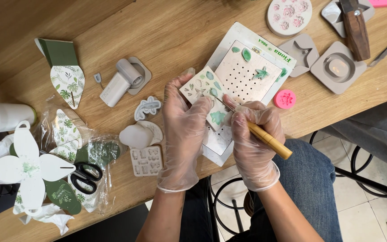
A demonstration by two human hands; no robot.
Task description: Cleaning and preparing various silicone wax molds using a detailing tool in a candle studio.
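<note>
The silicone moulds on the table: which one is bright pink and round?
The small round pink mould beside the white perforated board, just beyond the right hand. The other moulds nearby are grey or whitish.

head-worn camera, looking steeply down, close over wooden table (126, 27) edge

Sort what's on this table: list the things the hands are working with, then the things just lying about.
In use:
left hand holding the leaf mould
right hand holding the wooden-handled pick
perforated board with green leaves, under the hands

Lying about:
scissors
pink flower mould
round rose mould
paper leaf cutouts
white bottle
</note>
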